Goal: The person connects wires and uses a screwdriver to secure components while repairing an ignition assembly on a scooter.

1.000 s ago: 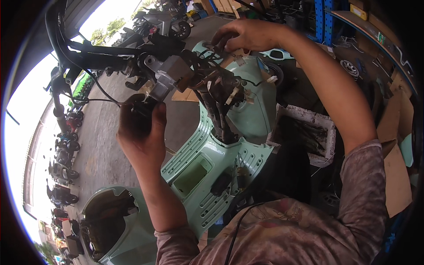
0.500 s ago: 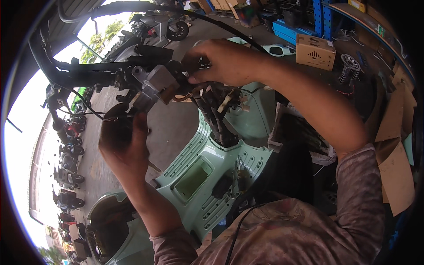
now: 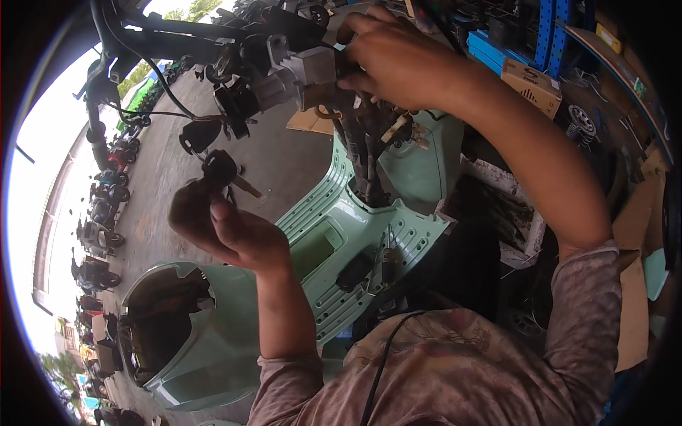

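Note:
A grey metal ignition lock (image 3: 312, 74) with a black round end sits beside the dark steering column. My right hand (image 3: 405, 60) is closed at the lock's far right end, fingers bent around a dark part there; the fingertips are partly hidden. From the lock's black end sticks a black-headed key (image 3: 199, 136). A second black key (image 3: 219, 167) dangles below it on a ring, with a small brownish tag (image 3: 247, 187). Just under the dangling key is my left hand (image 3: 238, 231), palm up, fingers loosely bent and thumb apart; whether it touches the key I cannot tell.
Below lies a mint-green scooter floorboard (image 3: 341, 248) with tools on it; a mint-green body shell (image 3: 213, 348) is at lower left. Dark handlebar tubing (image 3: 170, 46) and cables cross the top. A parts crate (image 3: 529, 248), cardboard box (image 3: 529, 85) and spring (image 3: 579, 124) are at right.
My left hand has come down off the black end of the lock, and the keys now hang in view. My right hand stays at the lock's right end. The view has shifted.

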The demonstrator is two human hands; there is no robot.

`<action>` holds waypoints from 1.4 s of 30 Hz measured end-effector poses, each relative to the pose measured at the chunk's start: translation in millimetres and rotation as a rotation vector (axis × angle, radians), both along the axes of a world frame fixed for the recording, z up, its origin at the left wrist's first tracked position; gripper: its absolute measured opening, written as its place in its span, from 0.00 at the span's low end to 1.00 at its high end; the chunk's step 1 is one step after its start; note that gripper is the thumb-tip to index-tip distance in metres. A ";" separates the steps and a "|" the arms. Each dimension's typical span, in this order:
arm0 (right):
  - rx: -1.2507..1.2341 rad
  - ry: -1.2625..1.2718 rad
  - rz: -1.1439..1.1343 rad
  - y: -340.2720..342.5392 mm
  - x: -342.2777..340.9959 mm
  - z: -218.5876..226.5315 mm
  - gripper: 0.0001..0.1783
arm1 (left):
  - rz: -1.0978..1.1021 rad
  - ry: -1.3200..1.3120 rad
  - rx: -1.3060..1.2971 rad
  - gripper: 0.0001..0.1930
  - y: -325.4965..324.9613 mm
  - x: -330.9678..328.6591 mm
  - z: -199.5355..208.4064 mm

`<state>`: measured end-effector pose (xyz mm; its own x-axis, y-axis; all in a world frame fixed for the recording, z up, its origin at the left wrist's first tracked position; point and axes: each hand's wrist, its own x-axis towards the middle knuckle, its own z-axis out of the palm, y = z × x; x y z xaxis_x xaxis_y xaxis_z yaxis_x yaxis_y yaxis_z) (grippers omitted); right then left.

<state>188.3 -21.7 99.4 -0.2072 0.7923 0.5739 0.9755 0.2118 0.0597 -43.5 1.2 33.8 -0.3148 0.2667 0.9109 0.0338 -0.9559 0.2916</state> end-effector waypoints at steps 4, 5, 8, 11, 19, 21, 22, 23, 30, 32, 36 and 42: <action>-0.274 0.258 0.283 15.8 21.6 2.5 0.21 | -0.242 0.031 -0.379 0.09 -9.1 37.6 -72.1; -0.318 0.282 0.272 18.1 20.3 3.7 0.21 | -0.269 0.176 -0.454 0.12 -3.3 42.9 -75.1; -0.429 0.465 0.258 20.9 28.8 1.1 0.18 | -0.382 0.404 -0.478 0.19 13.0 81.7 -59.4; -0.539 0.451 0.264 20.7 17.4 11.7 0.19 | -0.353 0.384 -0.316 0.14 47.7 106.2 -57.1; -0.418 0.414 0.105 -0.5 15.4 1.3 0.29 | -0.178 0.306 -0.218 0.06 50.4 113.8 -56.1; -0.207 0.659 0.366 14.4 47.5 -24.6 0.29 | -0.197 0.306 -0.188 0.06 47.9 113.4 -52.3; -0.106 0.783 0.503 18.7 51.3 -31.7 0.30 | -0.173 0.318 -0.203 0.06 46.5 113.1 -52.3; -0.128 0.695 0.390 19.1 58.3 -33.4 0.30 | -0.149 0.329 -0.219 0.07 44.8 114.0 -52.0; 0.020 0.598 0.279 26.7 54.1 -48.7 0.39 | -0.197 0.065 -0.324 0.09 42.1 131.5 -47.7; -0.060 0.394 0.082 11.9 29.3 -33.9 0.55 | -0.219 0.031 -0.362 0.09 39.8 127.2 -43.0; -0.082 0.174 0.174 -11.6 20.9 -14.8 0.66 | -0.158 0.080 -0.378 0.05 35.0 123.1 -33.7; 0.308 0.050 0.158 -2.7 21.9 -48.7 0.32 | 0.069 0.396 -0.358 0.05 43.1 113.3 -35.9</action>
<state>210.2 -24.5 50.7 -0.2793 0.5405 0.7937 0.9354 0.3398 0.0978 69.8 44.4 -2.1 0.0069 0.5732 0.8194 0.2664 -0.7909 0.5510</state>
